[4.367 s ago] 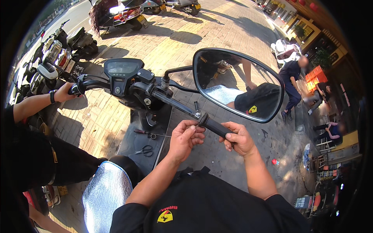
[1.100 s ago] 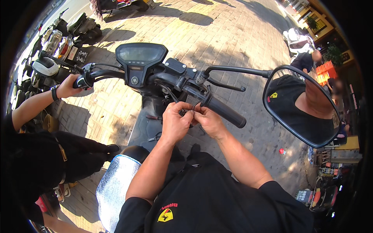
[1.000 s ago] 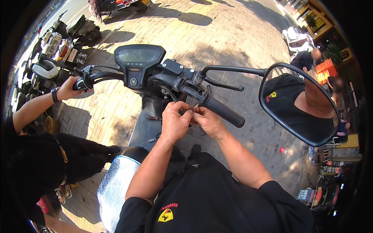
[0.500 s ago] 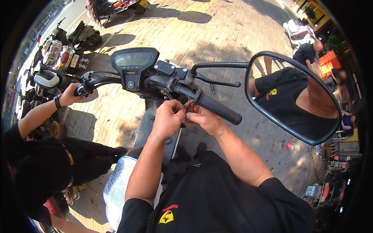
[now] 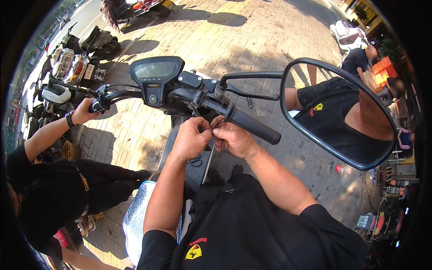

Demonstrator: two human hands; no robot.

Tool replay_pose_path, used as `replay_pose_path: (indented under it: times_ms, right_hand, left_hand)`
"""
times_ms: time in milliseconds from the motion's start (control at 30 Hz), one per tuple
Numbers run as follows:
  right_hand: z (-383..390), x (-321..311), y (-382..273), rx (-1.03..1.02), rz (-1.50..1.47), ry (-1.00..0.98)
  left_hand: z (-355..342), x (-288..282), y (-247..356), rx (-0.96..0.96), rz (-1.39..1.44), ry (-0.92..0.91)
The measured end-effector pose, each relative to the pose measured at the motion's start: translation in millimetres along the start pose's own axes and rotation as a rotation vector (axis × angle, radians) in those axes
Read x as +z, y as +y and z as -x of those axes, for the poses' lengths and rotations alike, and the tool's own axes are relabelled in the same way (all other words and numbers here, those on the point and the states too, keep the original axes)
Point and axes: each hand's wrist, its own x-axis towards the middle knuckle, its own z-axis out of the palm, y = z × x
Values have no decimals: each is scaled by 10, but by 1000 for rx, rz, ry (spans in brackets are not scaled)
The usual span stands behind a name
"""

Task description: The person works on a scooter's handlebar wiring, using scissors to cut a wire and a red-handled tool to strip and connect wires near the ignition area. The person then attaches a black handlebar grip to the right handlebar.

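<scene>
Close together below the right handlebar grip [image 5: 253,126] of an electric scooter, both my hands work at a thin wire [image 5: 218,122], dark with a reddish part. My left hand [image 5: 192,138] is closed in a pinch at the wire's lower end. Thumb and fingers of my right hand [image 5: 234,138] pinch the wire just beside it. The exact contact points are partly hidden by my fingers. Above my hands run the black handlebar and brake lever [image 5: 254,95], with the display [image 5: 156,72] to the left.
A large mirror [image 5: 339,112] sticks out on the right. At the left, another person's hand [image 5: 84,112] holds the other handlebar grip. A silvery cover [image 5: 137,220] lies over the seat. Parked scooters [image 5: 67,63] stand at far left; people sit at far right.
My hands stay together at the wire, with the fingers shifting slightly and more of its reddish part showing. The mirror appears slightly further left.
</scene>
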Motion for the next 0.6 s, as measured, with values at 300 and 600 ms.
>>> replay_pose_path:
  times_ms: [300,600]
  right_hand:
    - [-21,-9,25,-113,360,82]
    - [-63,6,57,-128,292,84]
  left_hand:
    - [32,-36,-22,-3,132,18]
    - [30,-78,-19,-50,467,-12]
